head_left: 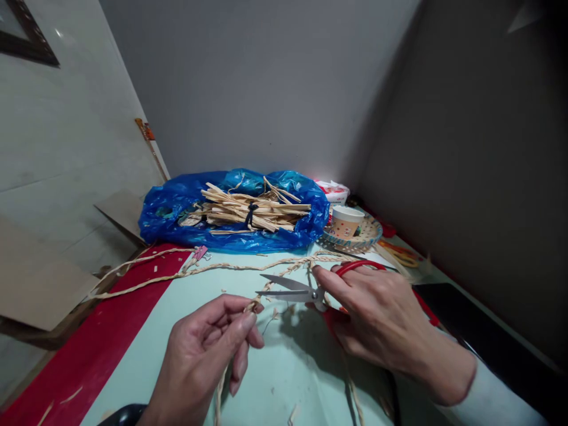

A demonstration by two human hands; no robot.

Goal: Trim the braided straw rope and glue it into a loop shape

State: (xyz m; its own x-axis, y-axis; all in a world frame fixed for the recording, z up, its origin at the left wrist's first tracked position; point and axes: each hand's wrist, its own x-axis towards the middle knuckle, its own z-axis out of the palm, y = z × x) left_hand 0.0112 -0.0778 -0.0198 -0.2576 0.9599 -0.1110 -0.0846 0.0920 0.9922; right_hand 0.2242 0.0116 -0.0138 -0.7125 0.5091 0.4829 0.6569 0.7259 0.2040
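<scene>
My left hand point(208, 343) pinches the end of a braided straw cord point(248, 266) between thumb and fingers, low in the middle of the table. My right hand point(377, 319) grips red-handled scissors point(295, 290), whose metal blades are parted and point left at the cord's tip, just above my left fingertips. The cord runs away to the left over the pale green mat point(284, 367) and the red cloth, where a small pink clip point(200, 253) sits on it.
A blue plastic bag point(173, 213) holding a tied bundle of straw strips point(248, 212) lies at the back. To its right a paper cup point(346, 222) stands on a woven tray point(370, 236). Straw scraps litter the mat. Walls close in behind and right.
</scene>
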